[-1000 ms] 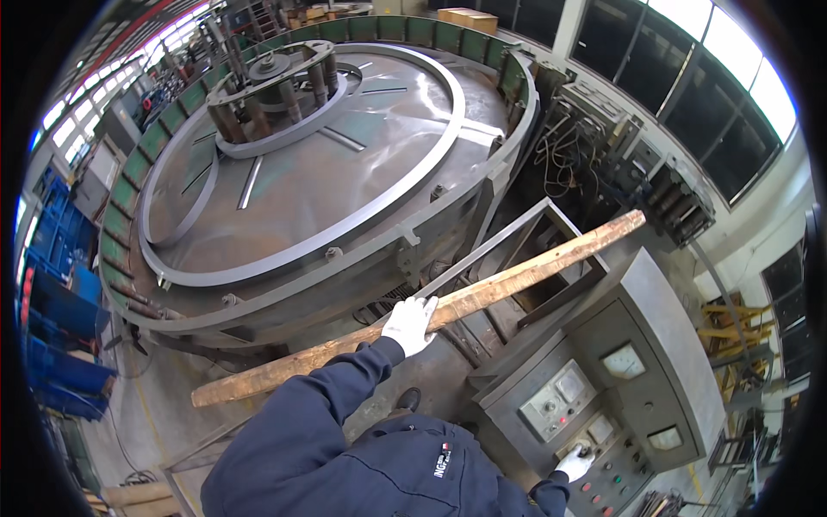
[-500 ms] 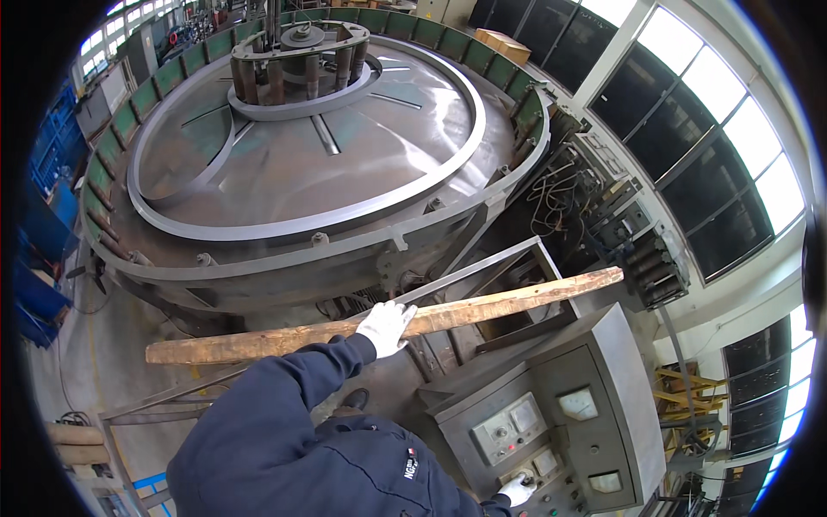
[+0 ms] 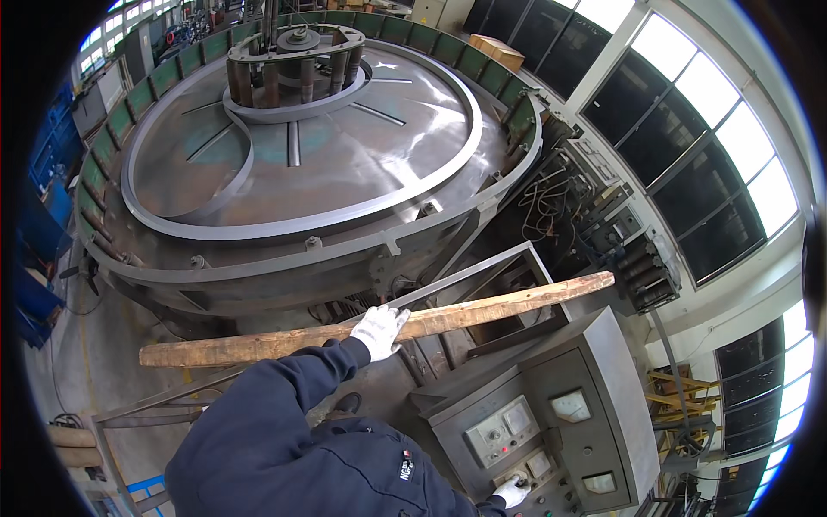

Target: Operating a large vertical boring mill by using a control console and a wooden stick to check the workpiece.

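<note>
A long, rough wooden beam (image 3: 482,310) lies across the metal railing in front of me, sloping up to the right. My left hand (image 3: 379,333), in a white glove, is closed over its middle with the fingers over the far edge. At the lower right my right hand (image 3: 513,492), also gloved, pinches a dark knob (image 3: 521,480) on a grey control console (image 3: 616,388). Beyond the beam stands a large round metal turntable (image 3: 345,181). On it a bright metal strip (image 3: 297,228) runs in a wide ring, with an inner curve toward the central hub (image 3: 297,65).
A green ribbed wall (image 3: 422,36) encloses the turntable's far side. A metal frame railing (image 3: 465,274) runs between me and the machine. Cables (image 3: 547,202) and machinery hang at the right, by tall windows. Yellow racks (image 3: 680,392) stand behind the console.
The turntable has turned, its near slot shifting left, and the strip's inner curve has changed shape. Both hands stay on the beam and the knob. The whole view has shifted slightly.
</note>
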A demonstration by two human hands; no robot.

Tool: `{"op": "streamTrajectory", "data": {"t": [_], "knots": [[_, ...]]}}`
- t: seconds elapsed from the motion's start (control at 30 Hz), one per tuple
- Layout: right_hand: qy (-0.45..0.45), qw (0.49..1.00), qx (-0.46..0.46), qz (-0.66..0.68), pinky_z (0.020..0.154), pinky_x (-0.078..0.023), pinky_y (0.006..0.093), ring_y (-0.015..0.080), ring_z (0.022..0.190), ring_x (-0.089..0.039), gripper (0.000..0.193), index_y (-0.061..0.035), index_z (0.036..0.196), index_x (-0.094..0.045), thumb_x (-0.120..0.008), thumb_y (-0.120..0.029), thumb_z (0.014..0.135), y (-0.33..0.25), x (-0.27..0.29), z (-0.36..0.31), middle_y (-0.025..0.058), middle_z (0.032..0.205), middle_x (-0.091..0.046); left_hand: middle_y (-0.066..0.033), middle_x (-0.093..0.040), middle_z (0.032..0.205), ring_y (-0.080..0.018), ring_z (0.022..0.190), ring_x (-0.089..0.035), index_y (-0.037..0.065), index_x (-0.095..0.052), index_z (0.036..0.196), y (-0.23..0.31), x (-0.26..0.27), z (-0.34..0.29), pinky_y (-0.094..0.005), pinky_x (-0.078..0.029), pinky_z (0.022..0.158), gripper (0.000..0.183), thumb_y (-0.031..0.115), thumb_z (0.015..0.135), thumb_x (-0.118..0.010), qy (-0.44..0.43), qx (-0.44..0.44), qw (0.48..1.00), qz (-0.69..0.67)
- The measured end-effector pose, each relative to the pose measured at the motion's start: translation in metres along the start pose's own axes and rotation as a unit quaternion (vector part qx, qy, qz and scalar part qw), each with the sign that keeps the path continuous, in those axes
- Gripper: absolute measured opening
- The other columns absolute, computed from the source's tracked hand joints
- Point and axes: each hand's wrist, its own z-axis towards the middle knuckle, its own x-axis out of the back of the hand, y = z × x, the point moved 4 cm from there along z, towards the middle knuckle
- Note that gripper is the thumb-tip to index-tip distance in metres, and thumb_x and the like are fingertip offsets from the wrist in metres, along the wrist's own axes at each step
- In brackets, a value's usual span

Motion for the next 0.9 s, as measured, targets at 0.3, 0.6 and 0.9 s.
{"op": "streamTrajectory", "data": {"t": [0.3, 0.6, 0.9], "knots": [[-0.012, 1.0, 0.0, 0.018, 0.105, -0.054, 0.047, 0.0422, 0.118, -0.07, 0.046, 0.0077, 0.13, -0.068, -0.079, -0.022, 0.096, 0.01, -0.012, 0.005, 0.0279, 0.124, -0.074, -0.0196, -0.061, 0.141, -0.0359, 0.127, -0.058, 0.001, -0.048, 0.16, -0.004, -0.005, -0.004, -0.0486, -0.047, 0.107, 0.088, 0.044, 0.09, -0.08, 0.02, -0.004, 1.0, 0.003], [0.002, 1.0, 0.001, 0.019, 0.101, -0.054, 0.0477, 0.0424, 0.113, -0.07, 0.04, 0.0046, 0.123, -0.069, -0.079, -0.022, 0.096, 0.0, -0.008, -0.001, 0.0269, 0.119, -0.074, -0.0192, -0.062, 0.138, -0.0356, 0.125, -0.058, 0.0, -0.049, 0.159, -0.001, 0.005, -0.004, -0.0474, -0.047, 0.107, 0.087, 0.045, 0.091, -0.079, 0.001, 0.005, 1.0, 0.006], [0.029, 0.999, 0.012, 0.009, 0.1, -0.055, 0.0471, 0.0422, 0.11, -0.072, 0.04, 0.0035, 0.124, -0.069, -0.079, -0.023, 0.096, 0.003, -0.004, -0.002, 0.0253, 0.117, -0.075, -0.0194, -0.064, 0.135, -0.0359, 0.124, -0.059, -0.001, -0.048, 0.159, 0.003, 0.005, 0.0, -0.0476, -0.047, 0.107, 0.089, 0.047, 0.09, -0.078, 0.018, -0.01, 1.0, 0.021]]}}
